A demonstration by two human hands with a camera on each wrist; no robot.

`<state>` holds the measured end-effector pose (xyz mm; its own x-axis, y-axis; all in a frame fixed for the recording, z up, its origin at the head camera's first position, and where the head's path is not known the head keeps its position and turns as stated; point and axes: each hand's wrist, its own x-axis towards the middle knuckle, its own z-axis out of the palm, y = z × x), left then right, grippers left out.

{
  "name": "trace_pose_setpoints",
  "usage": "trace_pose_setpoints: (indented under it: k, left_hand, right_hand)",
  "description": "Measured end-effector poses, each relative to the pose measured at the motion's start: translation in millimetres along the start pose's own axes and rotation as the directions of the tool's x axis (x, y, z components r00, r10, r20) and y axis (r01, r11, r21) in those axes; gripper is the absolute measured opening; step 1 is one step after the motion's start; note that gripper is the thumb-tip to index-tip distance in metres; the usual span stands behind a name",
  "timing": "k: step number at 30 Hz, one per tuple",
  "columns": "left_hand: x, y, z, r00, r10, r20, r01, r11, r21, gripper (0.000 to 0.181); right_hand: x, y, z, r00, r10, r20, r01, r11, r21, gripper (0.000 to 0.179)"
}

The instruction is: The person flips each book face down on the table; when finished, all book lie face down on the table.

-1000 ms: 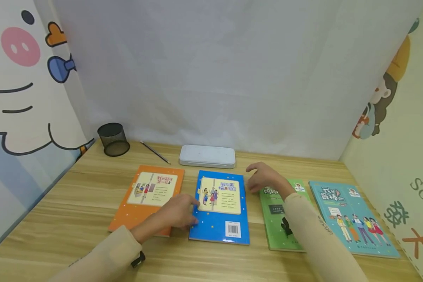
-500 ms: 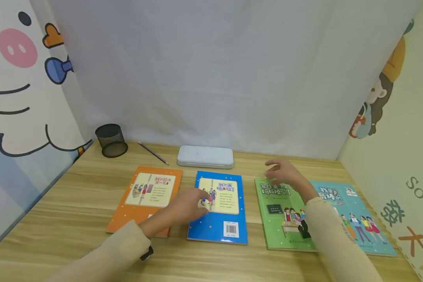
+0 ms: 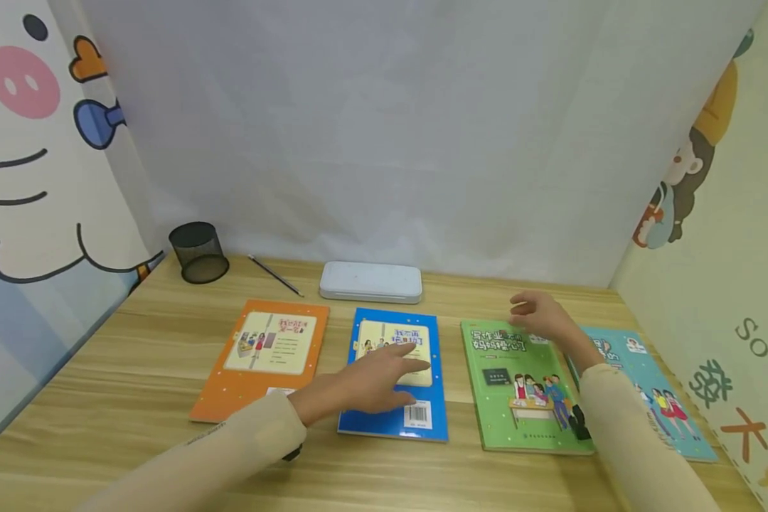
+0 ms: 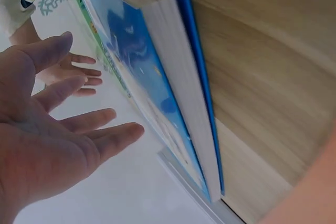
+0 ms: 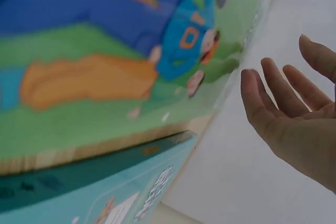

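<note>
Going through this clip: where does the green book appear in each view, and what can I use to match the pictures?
Head: the green book lies right of centre, between the blue book and the teal book.
Left wrist: only a narrow slanting green band at upper left, just beyond the blue book.
Right wrist: it fills the upper left, close up, with the teal book below.
Shared landmark: the right hand, visible in all three.

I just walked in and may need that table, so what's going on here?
A person's bare left hand hovers with fingers spread above a glossy blue paperback book, while their bare right hand is near the far edge of a green illustrated book. Neither hand grips anything. An orange book and a partly hidden light-blue book flank them, all four lying on the light wooden table.
</note>
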<state>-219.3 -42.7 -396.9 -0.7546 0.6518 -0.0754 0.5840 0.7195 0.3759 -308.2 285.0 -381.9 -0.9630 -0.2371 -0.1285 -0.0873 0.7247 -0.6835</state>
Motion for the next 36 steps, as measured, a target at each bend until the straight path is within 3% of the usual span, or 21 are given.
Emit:
trace_pose_setpoints:
  k: [4, 8, 20, 28, 36]
  left_hand:
    - [10.4, 7.4, 3.5, 0.998, 0.066, 0.017, -0.067, 0.997, 0.045, 0.052]
    - [18.8, 11.8, 6.8, 0.992, 0.111, 0.050, -0.115, 0.991, 0.067, 0.053]
    - [45.4, 27.5, 9.9, 0.971, 0.222, 0.085, -0.231, 0.966, 0.117, 0.053]
    - [65.4, 47.6, 15.9, 0.945, 0.290, 0.151, -0.312, 0.939, 0.144, 0.058]
    - [74.2, 59.6, 29.6, 0.936, 0.274, 0.222, -0.318, 0.929, 0.189, 0.069]
  right_hand:
    - [-5.1, 7, -4, 0.999, 0.011, -0.032, -0.013, 0.999, -0.045, 0.056]
    - [-7.3, 11, -7, 0.999, 0.046, -0.011, -0.047, 0.998, -0.043, 0.055]
    - [-10.6, 24, -14, 0.997, 0.058, 0.054, -0.055, 0.997, -0.058, 0.058]
    - [-8.6, 36, -14, 0.992, 0.108, 0.057, -0.106, 0.994, -0.036, 0.066]
    - [-4.6, 40, -12, 0.993, 0.102, 0.062, -0.099, 0.994, -0.046, 0.068]
